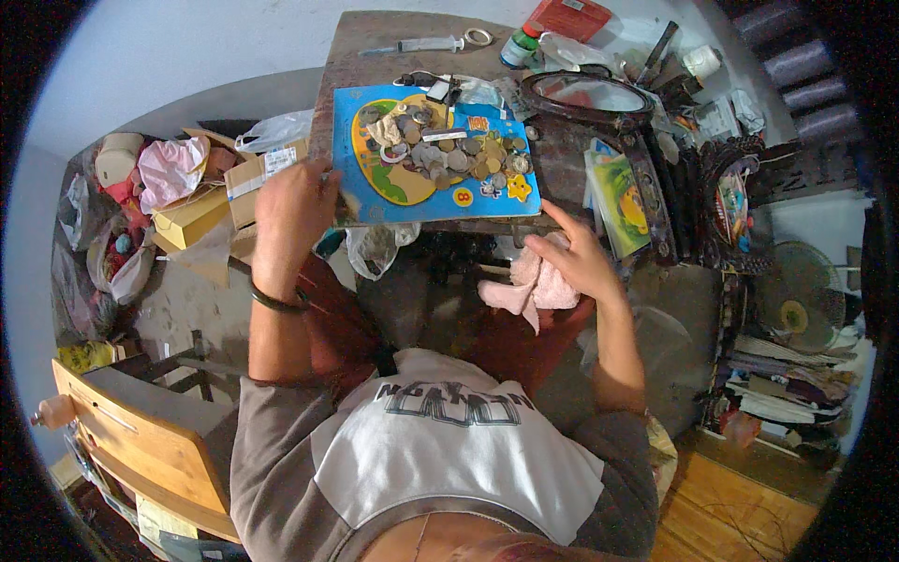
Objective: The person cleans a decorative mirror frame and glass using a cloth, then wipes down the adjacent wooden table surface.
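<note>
A blue picture book or board (435,204) with cartoon prints lies level on the dark wooden table, its near edge at the table's front. Coins (456,158) are heaped on it, with a white strip (444,135) and a crumpled beige scrap (385,131) among them. My left hand (295,207) grips the book's left edge; its thumb and fingertips are partly hidden. In my right hand (579,256) is a pink cloth (544,281) that hangs below the table edge, while the index finger touches the book's near right corner.
Behind the book lie a syringe (430,46), a green bottle (521,46) and an oval mirror (590,93). To the right are colourful booklets (619,200) and an ornate dark frame (734,204). Cardboard boxes (246,186) and bags stand left; a wooden drawer front (140,442) is at lower left.
</note>
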Available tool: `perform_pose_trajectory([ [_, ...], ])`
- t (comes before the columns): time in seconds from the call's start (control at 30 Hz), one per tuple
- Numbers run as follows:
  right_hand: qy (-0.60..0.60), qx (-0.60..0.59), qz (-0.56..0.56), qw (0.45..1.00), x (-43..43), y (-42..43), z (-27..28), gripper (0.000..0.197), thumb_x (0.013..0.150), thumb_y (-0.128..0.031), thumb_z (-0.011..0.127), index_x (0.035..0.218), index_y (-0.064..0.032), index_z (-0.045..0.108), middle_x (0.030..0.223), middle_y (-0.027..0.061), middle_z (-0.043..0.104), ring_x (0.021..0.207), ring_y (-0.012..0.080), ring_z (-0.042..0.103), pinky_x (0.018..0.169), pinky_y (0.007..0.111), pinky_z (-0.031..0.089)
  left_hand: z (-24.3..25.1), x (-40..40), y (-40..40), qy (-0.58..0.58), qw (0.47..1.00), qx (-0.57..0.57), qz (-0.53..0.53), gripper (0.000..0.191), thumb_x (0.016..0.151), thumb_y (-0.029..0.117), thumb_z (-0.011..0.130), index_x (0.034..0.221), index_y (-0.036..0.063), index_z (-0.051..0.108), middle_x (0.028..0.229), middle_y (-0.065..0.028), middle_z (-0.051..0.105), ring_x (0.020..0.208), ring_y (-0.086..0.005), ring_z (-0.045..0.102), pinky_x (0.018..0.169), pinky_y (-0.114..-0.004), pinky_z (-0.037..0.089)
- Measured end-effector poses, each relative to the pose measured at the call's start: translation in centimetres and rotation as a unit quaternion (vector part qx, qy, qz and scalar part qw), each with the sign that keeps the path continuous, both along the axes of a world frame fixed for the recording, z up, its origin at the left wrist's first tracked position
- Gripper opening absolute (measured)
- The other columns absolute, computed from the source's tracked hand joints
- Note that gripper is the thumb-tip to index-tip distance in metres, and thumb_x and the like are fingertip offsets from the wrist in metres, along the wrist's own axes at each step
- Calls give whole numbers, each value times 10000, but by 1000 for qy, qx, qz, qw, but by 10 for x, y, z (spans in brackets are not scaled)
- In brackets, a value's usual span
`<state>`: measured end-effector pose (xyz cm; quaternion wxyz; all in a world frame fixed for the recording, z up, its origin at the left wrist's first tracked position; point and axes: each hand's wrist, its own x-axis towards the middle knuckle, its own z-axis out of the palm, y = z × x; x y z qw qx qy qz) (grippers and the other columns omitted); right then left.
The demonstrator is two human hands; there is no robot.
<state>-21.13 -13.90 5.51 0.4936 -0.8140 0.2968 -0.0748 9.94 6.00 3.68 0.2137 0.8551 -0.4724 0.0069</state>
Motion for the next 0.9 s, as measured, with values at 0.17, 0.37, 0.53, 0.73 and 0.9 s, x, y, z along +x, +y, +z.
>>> perform_pose_trajectory([
  [0.17, -3, -29, -46, 999, -25, -4, -8, 595, 862, -245, 720, 1373, -48, 489, 737, -21, 529, 684, 65, 468, 635, 250, 406, 19, 69, -79, -152, 988, -20, -20, 317, 853, 385, 649, 940, 82, 675, 860, -155, 674, 831, -335, 661, 681, -449, 522],
  [0.37, -23, -13, -34, 999, -45, 16, 14, 546, 870, -211, 695, 1361, -60, 510, 841, -4, 559, 760, 76, 502, 688, 259, 410, -3, 113, -218, -232, 962, -36, -142, 351, 799, 384, 711, 972, 80, 677, 917, -150, 685, 904, -351, 662, 775, -452, 537],
  [0.53, -35, 7, -37, 999, -62, 24, 18, 543, 868, -206, 694, 1345, -22, 512, 1262, 115, 619, 1118, 164, 588, 977, 321, 434, -5, 116, -254, -202, 968, 80, -127, 314, 784, 355, 712, 961, 96, 688, 961, -145, 695, 932, -353, 661, 809, -442, 538],
  [0.73, -18, -7, -42, 999, -82, 22, 20, 540, 866, -188, 699, 1344, -21, 511, 1175, 104, 654, 1084, 146, 595, 931, 320, 465, 31, 96, -257, -115, 976, -15, -185, 288, 818, 331, 678, 970, 87, 681, 958, -136, 688, 902, -347, 656, 782, -433, 531],
  [0.9, -38, 96, -66, 993, -83, 29, 21, 484, 832, -31, 632, 1307, -5, 540, 1258, 107, 606, 1141, 172, 558, 973, 319, 438, 85, 13, -287, -138, 937, -127, -295, 280, 859, 318, 647, 1006, 82, 677, 982, -130, 681, 899, -356, 648, 782, -435, 522],
])
